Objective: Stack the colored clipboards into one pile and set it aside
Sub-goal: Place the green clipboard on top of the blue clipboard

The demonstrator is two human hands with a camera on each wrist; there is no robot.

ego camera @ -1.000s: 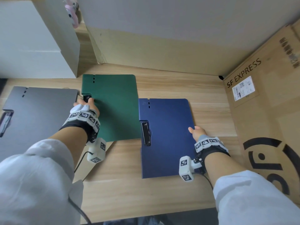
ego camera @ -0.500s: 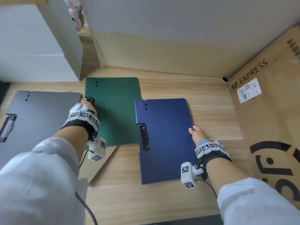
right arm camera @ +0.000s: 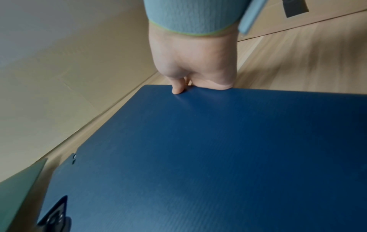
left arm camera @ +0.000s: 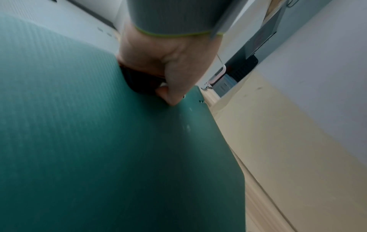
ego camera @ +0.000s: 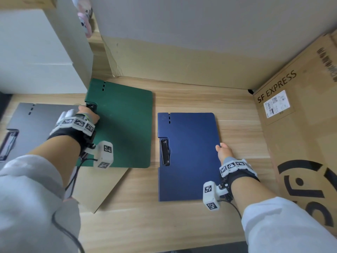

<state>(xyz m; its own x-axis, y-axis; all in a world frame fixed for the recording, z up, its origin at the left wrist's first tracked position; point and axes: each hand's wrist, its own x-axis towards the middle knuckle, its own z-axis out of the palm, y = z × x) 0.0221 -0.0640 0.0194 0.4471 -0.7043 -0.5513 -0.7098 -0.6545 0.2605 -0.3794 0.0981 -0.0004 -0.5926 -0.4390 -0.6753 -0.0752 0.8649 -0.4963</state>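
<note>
A green clipboard (ego camera: 127,128) lies left of centre on the wooden table (ego camera: 164,225). My left hand (ego camera: 87,115) grips its left edge at the black clip, thumb on top (left arm camera: 170,97) of the green clipboard (left arm camera: 119,157). A blue clipboard (ego camera: 189,157) lies right of centre, its black clip (ego camera: 165,152) on the left edge. My right hand (ego camera: 223,150) pinches its right edge, with the thumb (right arm camera: 177,90) on the blue clipboard (right arm camera: 218,157) and the fingers hidden beneath. A narrow gap separates the two boards. A grey clipboard (ego camera: 36,125) lies at the far left.
A large SF Express cardboard box (ego camera: 300,134) walls in the right side. A white box (ego camera: 36,52) stands at the back left, a cardboard panel (ego camera: 182,61) along the back. A flat cardboard sheet (ego camera: 98,187) lies under the green clipboard's near edge.
Half a second ago the blue clipboard's left edge overlapped the green one. Now the two boards are apart, with bare table between them. Both hands keep their holds.
</note>
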